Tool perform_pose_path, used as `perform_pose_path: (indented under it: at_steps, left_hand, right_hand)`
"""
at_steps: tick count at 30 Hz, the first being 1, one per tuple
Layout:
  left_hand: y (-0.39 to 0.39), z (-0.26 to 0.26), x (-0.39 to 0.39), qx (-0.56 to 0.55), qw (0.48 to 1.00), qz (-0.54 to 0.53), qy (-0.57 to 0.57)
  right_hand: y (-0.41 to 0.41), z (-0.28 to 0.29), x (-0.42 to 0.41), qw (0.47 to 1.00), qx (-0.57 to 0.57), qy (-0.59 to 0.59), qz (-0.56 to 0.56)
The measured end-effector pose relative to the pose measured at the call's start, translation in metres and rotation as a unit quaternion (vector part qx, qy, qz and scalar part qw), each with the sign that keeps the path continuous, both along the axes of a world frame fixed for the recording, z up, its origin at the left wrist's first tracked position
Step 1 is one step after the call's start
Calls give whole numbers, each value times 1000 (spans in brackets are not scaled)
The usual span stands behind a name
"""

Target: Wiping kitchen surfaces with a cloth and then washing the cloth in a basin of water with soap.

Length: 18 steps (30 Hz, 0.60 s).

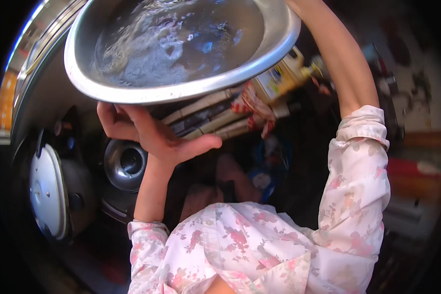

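A large metal basin (158, 94) with water (161, 47) in it hangs tilted at the top of the view. The water's surface is rippled and reflects light. My left hand (154, 134) is under the near rim, its fingers reaching up against the basin's underside and its thumb stretched out to the right. My right forearm (341, 55) runs up to the basin's right rim. The right hand itself lies past the top edge, out of view, so its hold cannot be seen.
Below the basin are bamboo-like slats (213, 123) with a red-and-white cloth (255, 106) and a plastic jug of yellow liquid (275, 82). At left stand a lidded cooker (47, 193) and a round shiny metal object (114, 169). A window (7, 103) is at far left.
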<state>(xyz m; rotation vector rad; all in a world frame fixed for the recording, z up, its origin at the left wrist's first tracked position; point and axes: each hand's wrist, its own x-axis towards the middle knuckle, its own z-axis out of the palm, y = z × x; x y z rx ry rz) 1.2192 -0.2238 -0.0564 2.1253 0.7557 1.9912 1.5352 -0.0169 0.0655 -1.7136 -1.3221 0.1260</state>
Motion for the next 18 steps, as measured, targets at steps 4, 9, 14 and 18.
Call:
perform_pose_path:
  at_steps: [4, 9, 14, 18]
  left_hand:
    - [-53, -11, 16, -19, 993, -111, -26]
    - [-114, -28, 32, 30, 980, -195, 0]
    - [-158, -40, 58, 27, 955, -294, 20]
    - [-198, -37, 79, 22, 937, -344, 60]
  right_hand:
    - [-105, -11, 51, 971, -86, 211, -78]
    - [-266, -30, 71, 942, -140, -114, -285]
    - [-389, -68, 108, 895, -56, -149, -417]
    - [-492, -56, 122, 915, -101, -14, -390]
